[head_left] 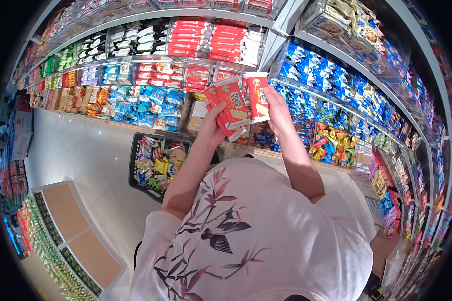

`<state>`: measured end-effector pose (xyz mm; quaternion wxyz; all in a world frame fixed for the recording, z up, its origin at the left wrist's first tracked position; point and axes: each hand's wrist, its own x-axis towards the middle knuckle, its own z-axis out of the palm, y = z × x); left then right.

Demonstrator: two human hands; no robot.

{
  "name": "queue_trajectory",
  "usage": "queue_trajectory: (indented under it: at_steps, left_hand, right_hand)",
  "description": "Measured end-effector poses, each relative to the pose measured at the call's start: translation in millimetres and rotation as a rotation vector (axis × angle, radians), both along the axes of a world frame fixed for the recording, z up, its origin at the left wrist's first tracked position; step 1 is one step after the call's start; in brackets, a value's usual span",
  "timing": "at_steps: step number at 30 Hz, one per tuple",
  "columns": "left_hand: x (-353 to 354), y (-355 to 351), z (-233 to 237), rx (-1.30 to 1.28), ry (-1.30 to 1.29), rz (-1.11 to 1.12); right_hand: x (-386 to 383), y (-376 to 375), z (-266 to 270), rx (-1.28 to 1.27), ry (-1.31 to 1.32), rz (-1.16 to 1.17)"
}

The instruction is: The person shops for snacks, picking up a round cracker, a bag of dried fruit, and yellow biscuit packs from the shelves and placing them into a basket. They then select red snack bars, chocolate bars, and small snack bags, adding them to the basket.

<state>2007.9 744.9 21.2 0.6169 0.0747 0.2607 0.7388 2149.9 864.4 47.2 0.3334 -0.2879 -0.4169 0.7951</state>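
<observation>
As both hands face the shelf [326, 50], neither is empty.
The left hand [212, 129] clasps tilted red packets [230, 103]; the right hand [277, 113] pinches an upright packet [257, 93] just beside them.

The person is wearing a white short-sleeved shirt [291, 236] printed with dark purple and reddish leaves [219, 242].

A stack of packets [229, 103] is being held in the left hand [212, 128], and a single packet [258, 95] is being held just right of it in the right hand [277, 108]. Both are being held before the shelves [336, 54]. A basket [133, 165] is being kept on the floor [85, 150], below and left of the hands.
</observation>
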Motion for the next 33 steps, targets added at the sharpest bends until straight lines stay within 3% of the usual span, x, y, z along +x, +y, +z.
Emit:
queue_trajectory:
  at_steps: [6,14,18,21,24,27,33]
  left_hand:
    - [8,0,-2,0.013,-0.01,-0.009]
    - [14,1,2,-0.038,0.021,0.048]
    - [15,2,8,-0.056,-0.002,0.068]
    - [20,11,0,-0.114,0.135,0.163]
    - [27,20,-4,-0.103,0.39,0.196]
    - [29,28,-7,-0.185,0.246,0.253]
    - [30,34,-2,-0.172,0.234,0.184]
  right_hand:
    - [-1,13,-18,0.235,-0.051,-0.002]
    - [-6,17,-17,0.359,-0.075,-0.087]
    - [9,26,8,0.057,-0.029,-0.04]
    - [2,12,2,0.041,0.039,0.042]
    - [-14,-3,-29,0.201,-0.048,-0.027]
    - [-18,-4,-34,0.155,-0.032,0.016]
    - [-13,-5,-40,-0.04,0.08,0.142]
